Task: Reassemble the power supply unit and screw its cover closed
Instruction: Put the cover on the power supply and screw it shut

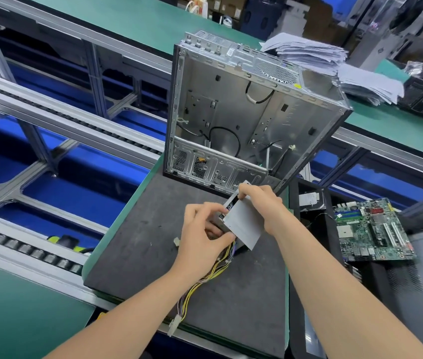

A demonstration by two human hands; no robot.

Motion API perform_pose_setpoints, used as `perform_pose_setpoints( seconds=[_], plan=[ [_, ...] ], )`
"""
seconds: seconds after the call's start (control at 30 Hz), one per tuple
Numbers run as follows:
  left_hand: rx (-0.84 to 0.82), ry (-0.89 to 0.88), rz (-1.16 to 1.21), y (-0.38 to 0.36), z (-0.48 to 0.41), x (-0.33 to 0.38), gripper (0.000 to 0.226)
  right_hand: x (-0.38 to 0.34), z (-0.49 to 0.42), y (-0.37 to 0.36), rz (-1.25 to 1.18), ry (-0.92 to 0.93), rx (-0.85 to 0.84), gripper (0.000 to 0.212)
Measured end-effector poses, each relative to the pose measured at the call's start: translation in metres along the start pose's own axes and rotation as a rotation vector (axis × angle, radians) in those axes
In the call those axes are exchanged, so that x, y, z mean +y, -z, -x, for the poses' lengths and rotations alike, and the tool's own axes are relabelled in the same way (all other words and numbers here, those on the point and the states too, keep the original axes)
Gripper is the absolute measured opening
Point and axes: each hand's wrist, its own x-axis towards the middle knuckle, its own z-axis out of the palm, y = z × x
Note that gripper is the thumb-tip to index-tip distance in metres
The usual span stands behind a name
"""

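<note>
Both hands (231,218) grip the power supply unit (241,224) above the mat (137,255).

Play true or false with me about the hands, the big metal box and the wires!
1. The left hand and right hand both hold the power supply unit. True.
2. The computer case lies flat. False: it stands upright on the dark mat.
3. A green circuit board lies to the right of the mat. True.
4. The unit's wires are all red. False: they are mostly yellow.
</note>
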Motion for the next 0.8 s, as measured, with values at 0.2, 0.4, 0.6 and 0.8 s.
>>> perform_pose_setpoints(
  seconds=[0.2,0.4,0.6,0.8],
  plan=[
    [-0.176,-0.045,-0.013,0.02,-0.013,-0.012,0.033,-0.007,0.001,-0.005,0.029,-0.013,0.005,0.063],
    [-0.115,0.029,0.037,0.015,-0.013,-0.014,0.035,-0.009,0.003,-0.006,0.042,-0.021,0.017,0.065],
    [-0.062,0.053,0.017,0.007,-0.01,-0.007,0.047,-0.008,0.003,-0.004,0.007,-0.062,0.011,0.067],
    [0.0,-0.048,-0.102,-0.004,-0.004,-0.014,0.049,-0.007,0.002,-0.001,-0.017,-0.082,-0.004,0.063]
  ],
)
